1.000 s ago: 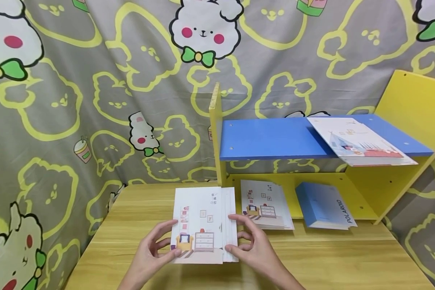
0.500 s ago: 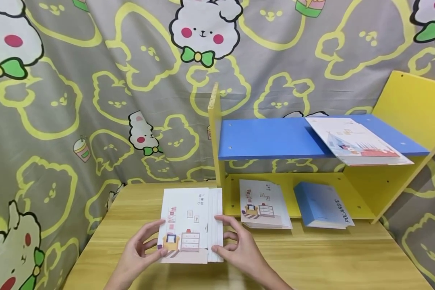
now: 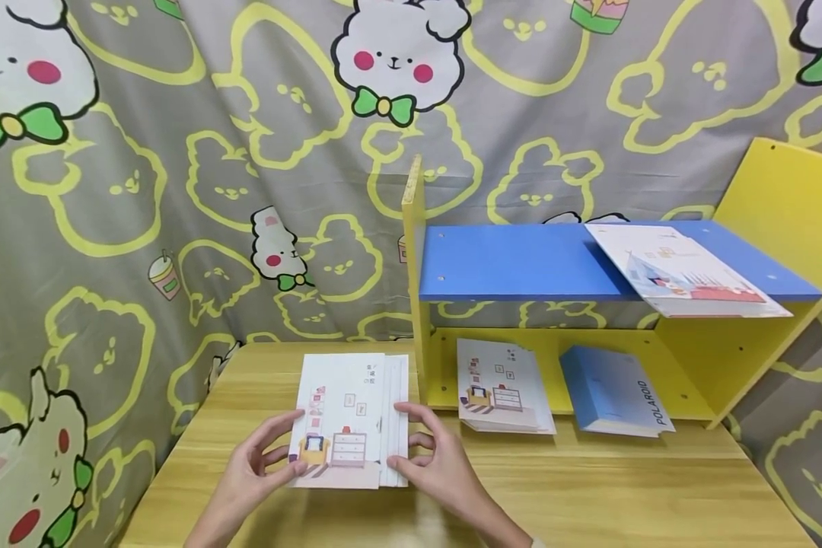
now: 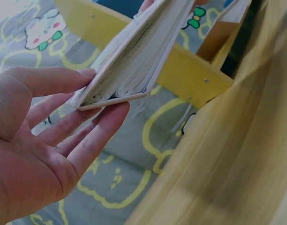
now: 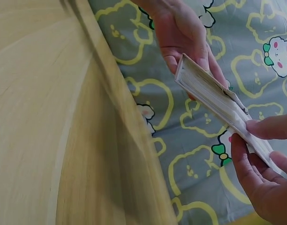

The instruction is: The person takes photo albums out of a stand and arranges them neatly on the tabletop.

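Both hands hold a white photo album (image 3: 342, 418) above the wooden table, its cover printed with a yellow armchair and a dresser. My left hand (image 3: 250, 460) grips its left edge, thumb on the cover. Along the right edge, my right hand (image 3: 438, 460) pinches the album where white page edges stick out past the cover. In the left wrist view, the album's (image 4: 134, 61) many pages show between its covers, the left thumb on one side and fingers below. The right wrist view shows the right hand (image 5: 265, 178) pinching the other end of the album.
A yellow shelf unit with a blue board (image 3: 507, 259) stands at the right. On that board lies a white album (image 3: 685, 270), overhanging the front. Below are a similar armchair album (image 3: 503, 388) and a blue POLAROID album (image 3: 616, 388). A patterned curtain (image 3: 205, 190) hangs behind the table (image 3: 589, 487).
Both hands have carried the album leftward over the table, away from the shelf unit. The grip looks the same, and the albums on the shelves stay put. The head view has shifted slightly.
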The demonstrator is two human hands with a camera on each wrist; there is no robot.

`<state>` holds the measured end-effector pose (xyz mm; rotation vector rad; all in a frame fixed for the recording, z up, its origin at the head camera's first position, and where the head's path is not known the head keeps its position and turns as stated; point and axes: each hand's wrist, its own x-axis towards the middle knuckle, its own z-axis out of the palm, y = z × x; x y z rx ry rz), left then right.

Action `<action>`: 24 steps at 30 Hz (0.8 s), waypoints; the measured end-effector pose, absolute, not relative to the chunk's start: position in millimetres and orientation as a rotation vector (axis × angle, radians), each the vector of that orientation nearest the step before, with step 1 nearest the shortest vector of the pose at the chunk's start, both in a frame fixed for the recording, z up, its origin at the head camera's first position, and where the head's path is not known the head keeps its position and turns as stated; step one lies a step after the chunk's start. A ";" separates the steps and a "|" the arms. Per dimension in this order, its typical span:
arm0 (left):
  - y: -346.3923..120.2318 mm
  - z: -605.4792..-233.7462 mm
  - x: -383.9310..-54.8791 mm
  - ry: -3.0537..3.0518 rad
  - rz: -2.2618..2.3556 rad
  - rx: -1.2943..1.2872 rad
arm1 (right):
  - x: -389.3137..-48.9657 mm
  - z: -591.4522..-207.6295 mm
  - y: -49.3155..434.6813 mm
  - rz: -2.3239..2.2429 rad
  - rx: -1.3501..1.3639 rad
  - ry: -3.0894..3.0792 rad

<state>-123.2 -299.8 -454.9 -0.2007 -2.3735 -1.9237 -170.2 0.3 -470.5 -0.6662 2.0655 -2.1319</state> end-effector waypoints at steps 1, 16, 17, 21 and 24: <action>-301.2 -455.1 -124.4 -2.374 -1.923 -0.206 | -171.0 -471.1 -1.3 -2.135 -0.659 2.068; -321.9 -448.2 -143.1 -2.401 -1.874 -0.243 | -187.0 -475.3 -23.3 -2.237 -0.640 1.981; -323.4 -447.7 -144.4 -2.404 -1.879 -0.245 | -188.0 -475.5 -24.7 -2.244 -0.638 1.974; -328.6 -446.4 -149.4 -2.412 -1.887 -0.254 | -191.1 -475.5 -30.0 -2.258 -0.607 1.964; -331.4 -446.0 -152.7 -2.410 -1.888 -0.260 | -193.5 -474.5 -33.9 -2.269 -0.585 1.965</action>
